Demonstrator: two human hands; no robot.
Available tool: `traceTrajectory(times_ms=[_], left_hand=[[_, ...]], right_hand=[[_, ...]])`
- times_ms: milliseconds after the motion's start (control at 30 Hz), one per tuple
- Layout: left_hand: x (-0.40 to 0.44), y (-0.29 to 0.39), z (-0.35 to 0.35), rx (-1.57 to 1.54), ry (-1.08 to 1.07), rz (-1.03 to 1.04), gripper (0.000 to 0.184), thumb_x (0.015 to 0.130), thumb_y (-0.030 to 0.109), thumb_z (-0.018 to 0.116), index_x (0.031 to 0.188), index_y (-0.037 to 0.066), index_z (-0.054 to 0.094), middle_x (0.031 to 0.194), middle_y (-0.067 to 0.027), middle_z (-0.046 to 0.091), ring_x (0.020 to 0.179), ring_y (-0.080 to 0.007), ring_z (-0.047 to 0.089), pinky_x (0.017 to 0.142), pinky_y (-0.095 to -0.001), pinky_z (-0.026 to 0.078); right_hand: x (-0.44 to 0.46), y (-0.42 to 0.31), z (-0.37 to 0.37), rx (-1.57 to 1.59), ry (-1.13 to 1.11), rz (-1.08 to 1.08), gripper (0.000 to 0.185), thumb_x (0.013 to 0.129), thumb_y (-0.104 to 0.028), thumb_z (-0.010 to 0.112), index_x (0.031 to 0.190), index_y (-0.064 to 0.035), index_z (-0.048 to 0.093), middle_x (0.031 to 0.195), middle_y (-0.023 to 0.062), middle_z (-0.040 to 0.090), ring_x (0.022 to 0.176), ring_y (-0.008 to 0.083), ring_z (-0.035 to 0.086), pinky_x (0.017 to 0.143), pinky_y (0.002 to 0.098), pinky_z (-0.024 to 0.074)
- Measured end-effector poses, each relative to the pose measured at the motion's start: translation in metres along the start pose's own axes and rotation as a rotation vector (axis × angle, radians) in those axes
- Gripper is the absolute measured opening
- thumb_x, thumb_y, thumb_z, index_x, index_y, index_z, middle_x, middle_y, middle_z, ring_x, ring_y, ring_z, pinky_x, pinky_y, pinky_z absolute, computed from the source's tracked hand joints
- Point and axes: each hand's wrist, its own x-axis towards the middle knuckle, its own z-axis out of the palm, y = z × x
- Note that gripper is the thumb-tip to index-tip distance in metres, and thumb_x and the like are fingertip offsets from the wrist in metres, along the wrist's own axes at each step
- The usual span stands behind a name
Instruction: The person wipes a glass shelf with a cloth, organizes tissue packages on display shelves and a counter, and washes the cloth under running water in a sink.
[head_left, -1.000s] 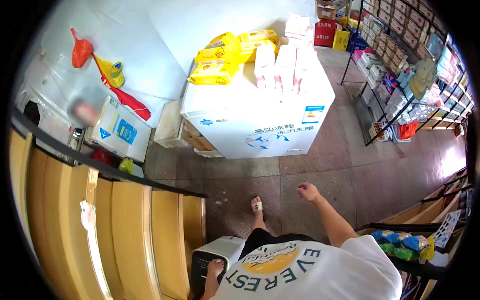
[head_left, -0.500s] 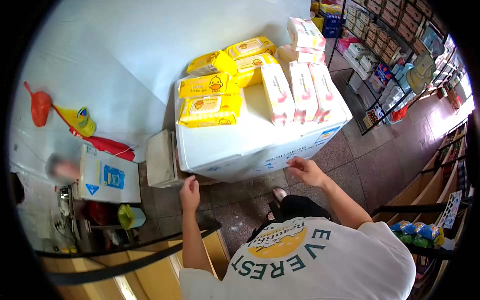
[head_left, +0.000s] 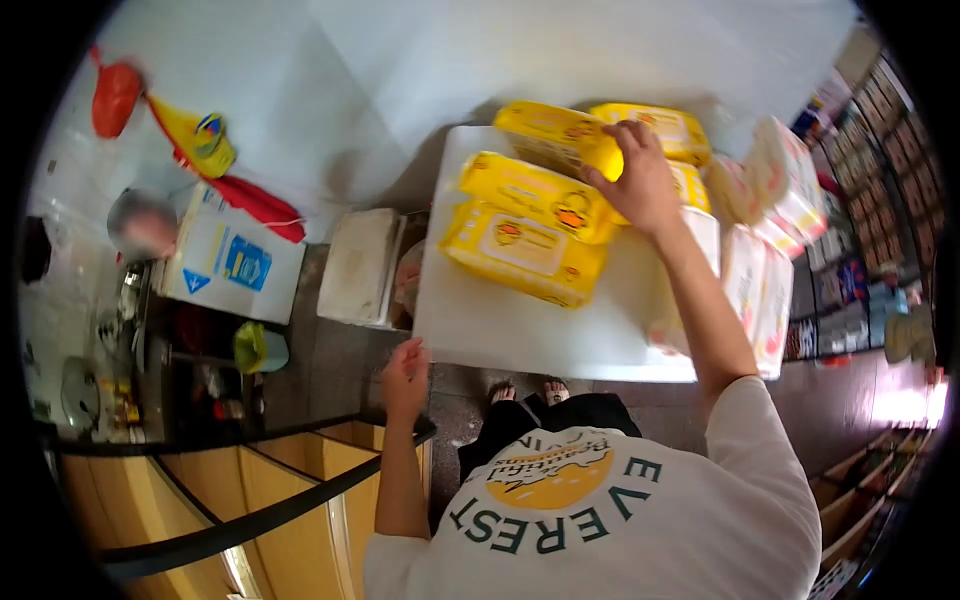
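My right hand (head_left: pixel 645 185) reaches over the white box top, thumb and fingers spanning the end of a yellow pack of wipes (head_left: pixel 545 135) at the back. Two more yellow packs, a front one (head_left: pixel 520 245) and one leaning on it (head_left: pixel 535 190), lie to the left of my forearm. Behind my hand is another yellow pack (head_left: pixel 665 130), and part of a further one shows beside my wrist. My left hand (head_left: pixel 405 380) hangs near the box's front left corner, fingers loosely bent and apart, holding nothing visible.
The large white box (head_left: pixel 600 345) bears the packs. White-and-pink packs (head_left: pixel 785 180) stand at its right end, partly behind my forearm. A foam box (head_left: pixel 355 265) sits left of it. Shelves of goods (head_left: pixel 880 190) rise at right; a person's head (head_left: pixel 143 225) shows far left.
My right hand has moved from the front of the box up and across to the yellow packs. My left hand stays low by the corner. The view has shifted, bringing the box closer.
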Motion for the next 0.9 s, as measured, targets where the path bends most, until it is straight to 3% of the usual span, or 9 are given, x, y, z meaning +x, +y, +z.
traceTrajectory(times_ms=[200,233,300,400,500,600,700,833,900], left_hand=[[0.038,-0.008,-0.012,-0.058,-0.064,0.027,0.022,0.081,0.012,0.052,0.1,0.002,0.054,0.088,-0.0126,0.06,0.077,-0.0184,0.058,0.069,-0.0284,0.046],[0.046,0.0,-0.019,-0.063,-0.051,0.085,0.02,0.08,0.012,0.052,0.098,0.002,0.055,0.086,-0.0132,0.06,0.077,-0.0192,0.059,0.068,-0.0285,0.046],[0.067,-0.004,-0.031,-0.165,-0.059,0.104,0.023,0.081,0.014,0.053,0.1,0.003,0.055,0.086,-0.0114,0.061,0.079,-0.0183,0.059,0.07,-0.0281,0.047],[0.094,-0.005,-0.045,-0.206,-0.053,0.094,0.023,0.082,0.015,0.053,0.101,0.003,0.056,0.085,-0.0106,0.061,0.079,-0.0172,0.058,0.07,-0.0278,0.047],[0.115,-0.013,-0.039,-0.264,-0.127,0.071,0.022,0.083,0.015,0.052,0.102,0.003,0.055,0.088,-0.0081,0.06,0.079,-0.0137,0.057,0.071,-0.0255,0.046],[0.13,-0.006,-0.027,-0.335,-0.313,0.122,0.021,0.084,0.009,0.05,0.104,0.002,0.052,0.088,-0.0053,0.057,0.081,-0.0111,0.055,0.074,-0.0248,0.046],[0.137,0.007,-0.017,-0.469,-0.433,0.132,0.02,0.081,0.008,0.052,0.099,-0.001,0.054,0.087,-0.0051,0.059,0.078,-0.01,0.055,0.073,-0.0228,0.044],[0.147,0.029,0.003,-0.524,-0.587,0.185,0.021,0.082,0.008,0.051,0.102,-0.001,0.052,0.086,-0.0052,0.059,0.082,-0.0117,0.055,0.076,-0.0245,0.043],[0.153,0.037,0.014,-0.641,-0.656,0.117,0.023,0.084,0.01,0.049,0.105,0.0,0.049,0.089,-0.0064,0.059,0.085,-0.0135,0.055,0.079,-0.0262,0.042]], right_hand=[[0.07,0.019,0.087,-0.43,-0.376,-0.032,0.062,0.058,-0.032,0.068,0.11,-0.0048,0.047,0.112,0.0152,0.048,0.105,0.0291,0.045,0.087,0.0385,0.0386],[0.075,0.035,0.105,-0.409,-0.365,-0.026,0.069,0.057,-0.032,0.068,0.115,-0.0053,0.043,0.115,0.0155,0.047,0.109,0.0288,0.043,0.09,0.0378,0.0372],[0.094,0.008,0.097,-0.475,-0.658,0.172,0.09,0.05,-0.038,0.072,0.124,-0.0055,0.033,0.12,0.0133,0.045,0.11,0.0271,0.044,0.091,0.0376,0.0377],[0.103,0.018,0.106,-0.529,-0.743,0.136,0.079,0.046,-0.03,0.074,0.114,-0.0039,0.043,0.106,0.0161,0.054,0.098,0.03,0.051,0.085,0.0375,0.0418],[0.095,0.019,0.104,-0.346,-0.588,0.214,0.057,0.047,-0.029,0.073,0.096,-0.0063,0.051,0.091,0.0161,0.058,0.086,0.0323,0.054,0.074,0.0408,0.0432],[0.082,0.016,0.098,-0.508,-0.521,0.179,0.048,0.049,-0.027,0.068,0.09,-0.0083,0.051,0.085,0.0152,0.059,0.084,0.0315,0.055,0.071,0.0407,0.0431],[0.069,-0.012,0.079,-0.578,-0.492,0.219,0.063,0.055,-0.027,0.067,0.11,-0.0099,0.041,0.097,0.0121,0.057,0.094,0.0274,0.053,0.086,0.0408,0.0357],[0.046,-0.052,0.033,-0.574,-0.309,0.138,0.066,0.054,-0.021,0.068,0.114,-0.0096,0.041,0.1,0.0089,0.055,0.096,0.0237,0.051,0.082,0.0377,0.0357],[0.034,-0.078,0.011,-0.514,-0.081,-0.05,0.065,0.055,-0.016,0.068,0.114,-0.0103,0.041,0.093,0.0068,0.054,0.09,0.0229,0.052,0.079,0.0355,0.0355]])
